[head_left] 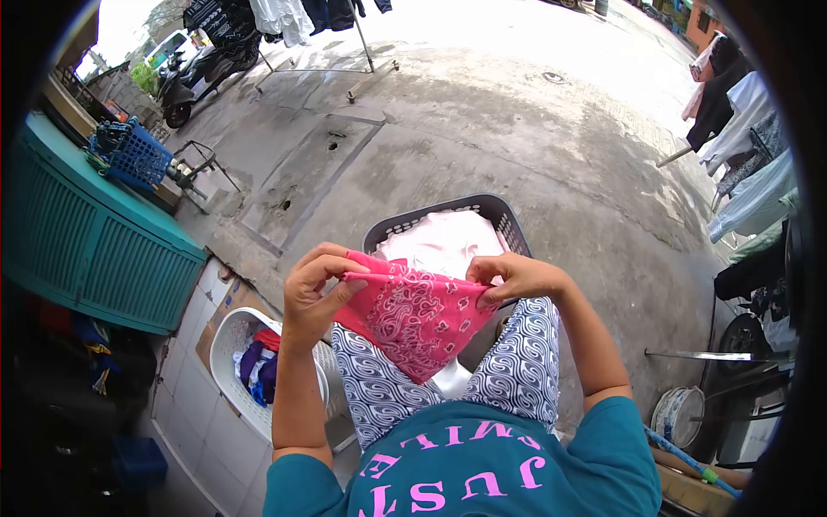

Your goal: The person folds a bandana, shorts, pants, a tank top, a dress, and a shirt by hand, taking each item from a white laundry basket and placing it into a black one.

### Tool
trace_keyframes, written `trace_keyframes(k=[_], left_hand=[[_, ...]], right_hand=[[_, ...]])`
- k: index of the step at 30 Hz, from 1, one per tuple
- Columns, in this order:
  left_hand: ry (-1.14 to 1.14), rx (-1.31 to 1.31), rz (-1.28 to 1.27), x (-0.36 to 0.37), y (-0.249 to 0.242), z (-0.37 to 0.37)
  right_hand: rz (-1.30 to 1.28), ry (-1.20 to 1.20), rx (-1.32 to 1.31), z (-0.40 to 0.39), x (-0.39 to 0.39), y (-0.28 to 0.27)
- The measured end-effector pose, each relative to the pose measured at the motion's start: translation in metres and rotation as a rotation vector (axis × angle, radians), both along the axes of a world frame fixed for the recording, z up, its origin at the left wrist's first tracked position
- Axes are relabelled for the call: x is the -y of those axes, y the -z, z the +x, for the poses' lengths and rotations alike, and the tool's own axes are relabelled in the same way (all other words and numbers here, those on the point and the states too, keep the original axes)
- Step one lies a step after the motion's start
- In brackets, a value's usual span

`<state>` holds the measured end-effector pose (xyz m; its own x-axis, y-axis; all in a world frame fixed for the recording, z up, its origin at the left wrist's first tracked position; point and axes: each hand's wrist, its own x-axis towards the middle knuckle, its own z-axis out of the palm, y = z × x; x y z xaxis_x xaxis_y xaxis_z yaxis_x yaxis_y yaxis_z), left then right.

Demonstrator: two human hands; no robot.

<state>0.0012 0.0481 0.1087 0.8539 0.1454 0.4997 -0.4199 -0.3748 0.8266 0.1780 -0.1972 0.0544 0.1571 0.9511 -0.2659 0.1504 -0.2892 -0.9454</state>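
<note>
A pink bandana (422,323) with a white paisley print is stretched between my two hands, over my lap. It looks folded, with its lower corner hanging down between my knees. My left hand (319,289) pinches its upper left edge between thumb and fingers. At the opposite end, my right hand (521,280) grips the upper right corner in a pinch. Just beyond the bandana stands a dark grey laundry basket (375,234), partly hidden by it and by my hands. Pale pink and white cloth (444,237) fills that basket.
On my left is a white laundry basket (222,345) holding purple, red and white clothes (260,366). A blue crate (138,155) rests on the teal louvred cabinet (103,246). Clothes hang on racks at right (749,129) and at top left (284,19); a motorcycle (194,82) is parked behind.
</note>
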Motion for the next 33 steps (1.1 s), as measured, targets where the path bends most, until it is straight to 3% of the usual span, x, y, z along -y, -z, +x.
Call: trace_keyframes(k=[2,3,4,7,9,16,21,24,26,29,32,33], left_hand=[[-0.063,-0.015,-0.099,-0.018,0.015,0.004],[-0.074,-0.077,-0.279,-0.023,0.020,0.009],[-0.084,-0.085,-0.287,-0.032,0.030,0.017],[-0.194,-0.248,-0.299,-0.071,0.075,0.050],[-0.265,-0.399,-0.127,-0.089,0.102,0.069],[-0.547,-0.264,0.356,-0.079,0.111,0.078],[-0.530,-0.251,0.705,-0.053,0.183,0.047],[-0.405,-0.439,0.762,-0.036,0.240,0.020],[-0.245,-0.631,0.957,-0.030,0.264,0.005],[-0.344,-0.696,0.902,-0.025,0.241,0.005],[-0.525,-0.640,0.881,-0.032,0.226,-0.012],[-0.566,-0.737,0.858,-0.033,0.222,-0.021]], right_hand=[[0.097,-0.019,0.087,0.002,-0.001,0.005],[0.116,0.119,0.041,0.006,-0.003,0.005],[0.131,0.258,-0.006,0.011,-0.006,0.006],[0.142,0.461,0.336,0.042,-0.030,0.021],[0.093,0.571,0.525,0.055,-0.048,0.024],[0.347,0.760,0.897,0.064,-0.067,0.050],[0.245,0.635,1.132,0.033,-0.050,0.111],[0.099,0.508,1.138,0.010,-0.032,0.183],[-0.070,0.301,1.120,-0.005,-0.011,0.239],[-0.173,0.341,1.195,-0.026,0.005,0.260],[-0.281,0.458,1.100,-0.035,0.008,0.257],[-0.400,0.419,1.079,-0.038,0.007,0.253]])
